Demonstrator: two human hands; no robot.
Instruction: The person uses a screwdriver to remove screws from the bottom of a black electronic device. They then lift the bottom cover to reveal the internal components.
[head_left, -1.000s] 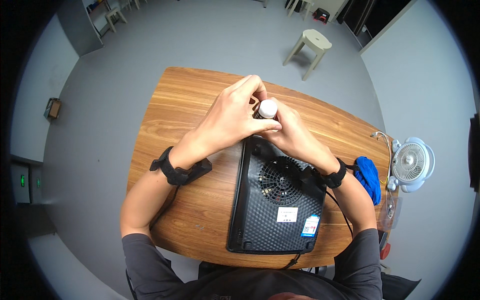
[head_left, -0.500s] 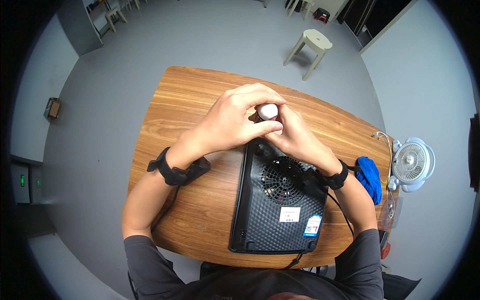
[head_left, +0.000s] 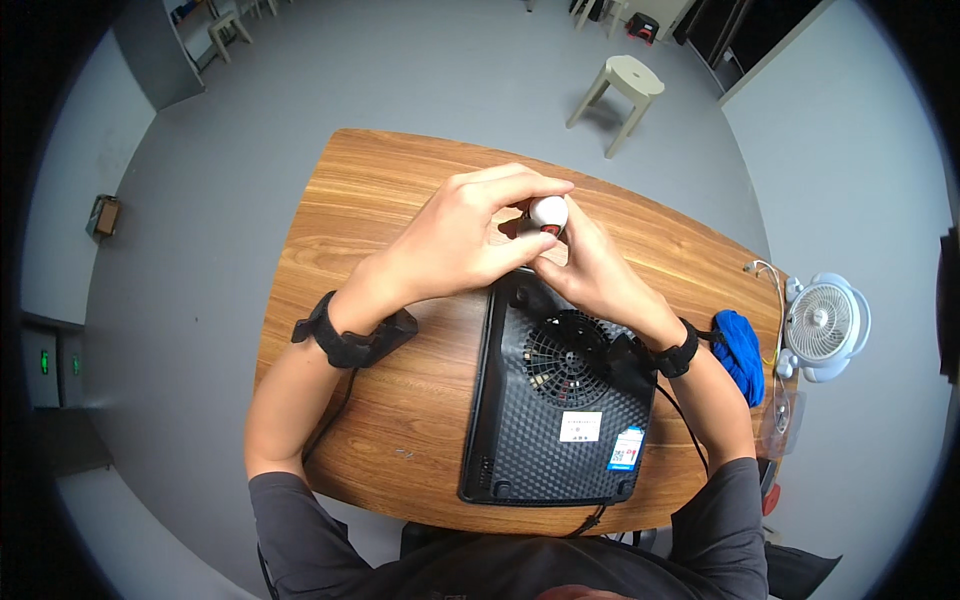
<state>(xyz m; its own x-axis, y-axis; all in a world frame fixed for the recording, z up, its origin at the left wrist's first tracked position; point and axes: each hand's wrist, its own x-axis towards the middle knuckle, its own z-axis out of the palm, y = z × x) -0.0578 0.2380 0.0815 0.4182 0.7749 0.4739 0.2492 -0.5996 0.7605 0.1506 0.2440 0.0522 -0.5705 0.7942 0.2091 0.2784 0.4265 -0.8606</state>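
Observation:
Above the far part of the table, both my hands meet around a small object with a rounded white end and a red-and-black patch below it. Its lower part is hidden, so its exact kind does not show. My left hand curls around it, forefinger beyond the white end and thumb on the near side. My right hand closes on it from the right. Just below my hands lies a black appliance, upside down, with a round fan grille, rubber feet and two labels.
Black bands with attached boxes sit on both wrists. A blue cloth bundle lies at the wooden table's right side, near a white fan and cables. A stool stands beyond the table.
The white end has shifted slightly right and up, and its red patch now shows more. My left forefinger and thumb have moved a little around it. The black appliance stays in place.

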